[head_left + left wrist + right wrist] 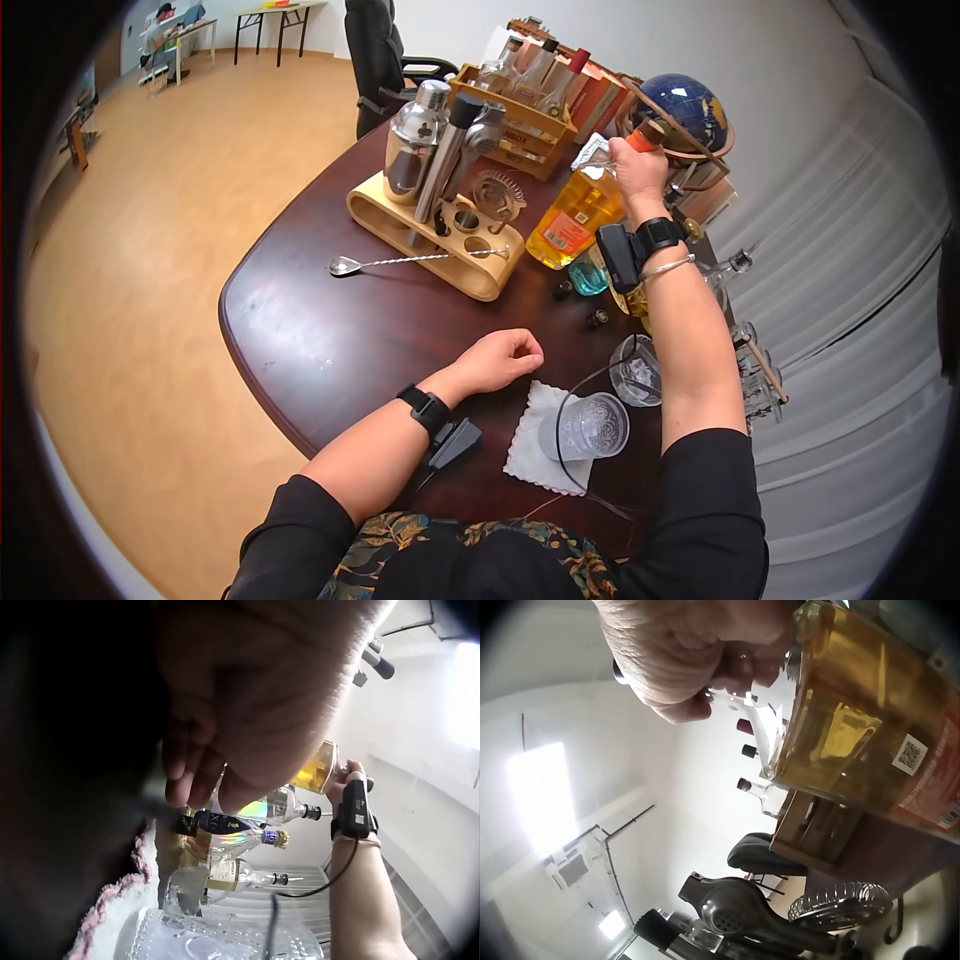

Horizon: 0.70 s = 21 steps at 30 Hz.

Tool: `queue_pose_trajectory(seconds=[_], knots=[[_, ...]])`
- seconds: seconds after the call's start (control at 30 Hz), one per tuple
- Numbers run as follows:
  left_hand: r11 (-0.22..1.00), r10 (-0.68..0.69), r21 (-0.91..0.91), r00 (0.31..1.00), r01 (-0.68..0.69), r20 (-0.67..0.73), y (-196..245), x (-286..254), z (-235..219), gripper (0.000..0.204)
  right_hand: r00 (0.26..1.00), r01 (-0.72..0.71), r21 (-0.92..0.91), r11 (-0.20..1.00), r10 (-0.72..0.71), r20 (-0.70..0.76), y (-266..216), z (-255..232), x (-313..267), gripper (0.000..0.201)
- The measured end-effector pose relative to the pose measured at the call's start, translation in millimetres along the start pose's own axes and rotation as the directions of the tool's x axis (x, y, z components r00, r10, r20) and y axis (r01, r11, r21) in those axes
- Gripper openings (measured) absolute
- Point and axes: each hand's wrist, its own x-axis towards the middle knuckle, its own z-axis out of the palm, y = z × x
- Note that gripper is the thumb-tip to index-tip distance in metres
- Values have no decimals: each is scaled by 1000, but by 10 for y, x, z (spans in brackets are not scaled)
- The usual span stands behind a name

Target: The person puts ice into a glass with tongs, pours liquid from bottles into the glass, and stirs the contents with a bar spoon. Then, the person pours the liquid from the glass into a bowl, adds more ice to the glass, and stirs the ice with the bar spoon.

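Observation:
My right hand (641, 180) grips the neck of a bottle of amber liquid (577, 220) with an orange-red label. The bottle leans, its neck toward the globe. In the right wrist view, the fingers (742, 667) wrap round the neck beside the amber glass. My left hand (492, 362) is low over the near part of the table, fingers loosely curled and holding nothing. Closest to it is a clear plastic cup (590, 428) on a white cloth (528, 440). In the left wrist view, the loose fingers (202, 776) hang in front of several bottles.
A wooden bar-tool stand (485, 280) holds a shaker (412, 150) and a strainer (498, 195), with a twisted bar spoon (345, 266) lying across it. Behind are a wooden bottle crate (530, 125) and a globe (680, 112). A clear glass vessel (636, 370) and black cable stand near my right forearm.

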Motion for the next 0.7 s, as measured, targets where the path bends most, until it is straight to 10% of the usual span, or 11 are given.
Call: queue_pose_trajectory(seconds=[0.5, 0.7], knots=[[992, 13, 127, 1000, -13, 1, 89, -38, -13, 16, 991, -90, 71, 993, 82, 101, 182, 289, -33, 12], [997, 15, 79, 999, -17, 30, 69, -36, -16, 16, 918, -258, -31, 966, 255, 303, 153, 111, 7, 36]])
